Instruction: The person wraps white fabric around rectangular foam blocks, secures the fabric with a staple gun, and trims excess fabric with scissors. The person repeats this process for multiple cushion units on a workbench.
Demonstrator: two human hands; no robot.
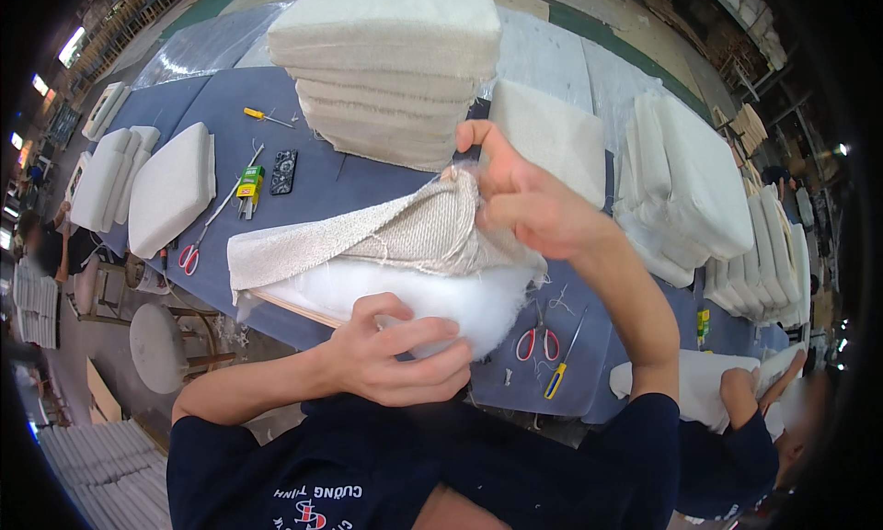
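A seat cushion is tilted up in front of me, with its white wadding (432,296) showing beneath a cream woven cover (313,245). The cover is peeled back at one side, so its ribbed inside shows. At the cover's far right corner, my right hand (529,199) is closed on the fabric, thumb and fingers pinching it. My left hand (400,351) curls its fingers over the near edge of the wadding and grips it. A thin wooden board edge (294,309) shows under the padding on the left.
A tall stack of cream cushions (386,70) stands behind the work. Scissors (538,341) and a yellow-handled screwdriver (556,378) lie at right. More scissors (190,254), a phone (283,171) and a green-yellow box (250,182) lie at left. Another person (736,438) works at right.
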